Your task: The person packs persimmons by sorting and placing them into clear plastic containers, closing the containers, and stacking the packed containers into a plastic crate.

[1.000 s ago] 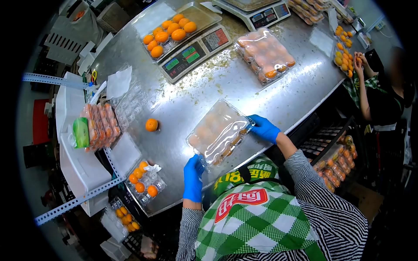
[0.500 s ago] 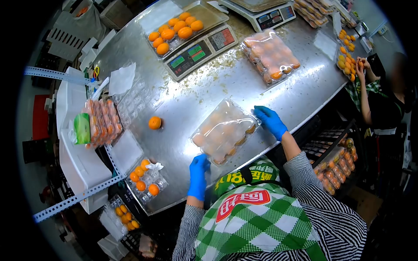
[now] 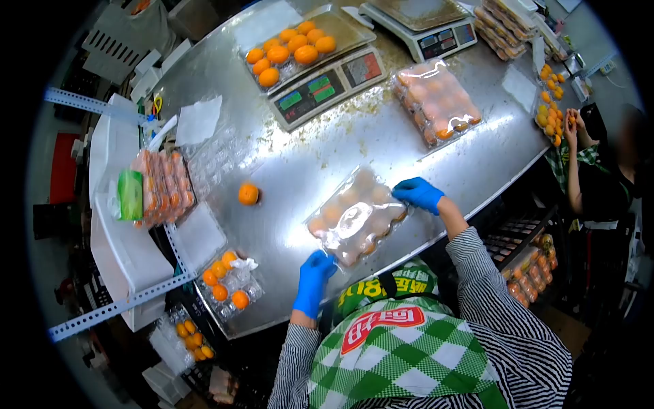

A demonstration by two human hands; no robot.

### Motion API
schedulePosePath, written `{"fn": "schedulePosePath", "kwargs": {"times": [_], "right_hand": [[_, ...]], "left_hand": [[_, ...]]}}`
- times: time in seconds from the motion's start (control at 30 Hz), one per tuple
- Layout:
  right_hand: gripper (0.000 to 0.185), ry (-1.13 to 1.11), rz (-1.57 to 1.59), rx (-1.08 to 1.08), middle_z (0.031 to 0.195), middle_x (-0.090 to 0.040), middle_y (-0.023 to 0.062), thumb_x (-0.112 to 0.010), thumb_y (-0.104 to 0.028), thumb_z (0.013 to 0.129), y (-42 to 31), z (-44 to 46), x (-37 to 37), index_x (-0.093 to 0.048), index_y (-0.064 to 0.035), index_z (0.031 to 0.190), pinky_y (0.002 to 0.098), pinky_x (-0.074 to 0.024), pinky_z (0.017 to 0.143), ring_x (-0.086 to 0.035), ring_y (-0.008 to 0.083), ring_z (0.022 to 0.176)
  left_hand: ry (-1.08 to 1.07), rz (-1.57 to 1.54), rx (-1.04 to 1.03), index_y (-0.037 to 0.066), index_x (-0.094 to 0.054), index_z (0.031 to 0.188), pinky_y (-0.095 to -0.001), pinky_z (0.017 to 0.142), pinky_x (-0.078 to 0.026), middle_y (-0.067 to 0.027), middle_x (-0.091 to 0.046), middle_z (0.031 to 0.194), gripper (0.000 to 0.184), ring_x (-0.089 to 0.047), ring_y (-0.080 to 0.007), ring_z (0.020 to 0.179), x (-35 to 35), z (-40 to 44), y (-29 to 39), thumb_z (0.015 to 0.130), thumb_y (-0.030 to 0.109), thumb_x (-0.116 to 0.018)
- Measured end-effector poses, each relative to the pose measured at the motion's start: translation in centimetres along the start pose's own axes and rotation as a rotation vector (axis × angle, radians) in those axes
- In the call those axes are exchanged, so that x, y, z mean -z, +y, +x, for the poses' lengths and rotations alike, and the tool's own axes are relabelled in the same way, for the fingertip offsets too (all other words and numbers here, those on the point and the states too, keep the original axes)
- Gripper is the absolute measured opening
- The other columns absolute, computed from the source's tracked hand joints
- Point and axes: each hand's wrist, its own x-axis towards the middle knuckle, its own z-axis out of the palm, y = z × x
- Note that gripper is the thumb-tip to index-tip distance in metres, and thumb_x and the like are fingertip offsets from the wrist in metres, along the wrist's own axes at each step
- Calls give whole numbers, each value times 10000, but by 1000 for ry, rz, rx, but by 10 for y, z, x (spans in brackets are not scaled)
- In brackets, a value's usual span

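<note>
A clear plastic clamshell pack of oranges (image 3: 364,211) lies at a slant on the metal table before me, its lid closed and shining with glare. My left hand (image 3: 315,281), in a blue glove, is closed at the pack's near left corner, with thumb and fingers pinching the rim. At the opposite right corner, my right hand (image 3: 419,194) in a matching glove has its fingers bent onto the edge. A single loose orange (image 3: 248,193) sits to the left of the pack. Beyond it, another closed pack of oranges (image 3: 436,102) rests on the table.
A scale (image 3: 327,85) at the back bears an open tray of oranges (image 3: 293,49); a second scale (image 3: 419,31) stands beside it. Stacked packs (image 3: 163,184) and a partly filled tray (image 3: 231,283) are at left. At far right, a co-worker's hands (image 3: 572,123) handle fruit.
The view has shifted slightly, so the table's contents appear a little lower and further right. Both hands stay at the pack's corners; the glare on its lid has changed.
</note>
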Motion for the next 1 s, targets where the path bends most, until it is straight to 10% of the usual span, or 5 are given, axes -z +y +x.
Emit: {"fn": "schedulePosePath", "kwargs": {"times": [0.4, 0.53, 0.87, 1.0], "right_hand": [[262, -68, 35, -122, 713, -647, 107, -648, -246, 708, 7, 13, -6, -686, -25, 843, 330, -486, 563, -571, 192, 566], [278, 82, -219, -8, 769, -659, 148, -637, -277, 715, 0, -2, -24, -691, -32, 836, 320, -497, 701, -617, 207, 720], [350, 491, 671, 62, 957, -594, 78, -578, -148, 847, 46, -54, -72, -522, -31, 1172, 252, -493, 686, -570, 128, 839], [362, 183, 871, -127, 969, -611, 73, -624, -138, 815, 44, -76, -102, -527, -43, 1151, 290, -517, 693, -620, 178, 847]], "left_hand": [[282, 113, -107, -6, -571, 819, -294, 429, -447, -84, -581, 641, 79, -544, -161, 494, -14, 13, -4, 753, 12, -611], [294, 99, -133, 8, -583, 824, -266, 418, -379, -47, -553, 618, 83, -487, -112, 467, -3, 17, 12, 753, 31, -617], [139, -563, 52, 9, -567, 1091, -378, 877, -469, -114, -610, 1057, 300, -578, -245, 990, 13, -19, -16, 873, 213, -541], [-119, -685, 137, 18, -536, 1131, -374, 1002, -412, -137, -575, 1143, 259, -545, -277, 1071, -4, -27, -38, 912, 152, -506]]}}
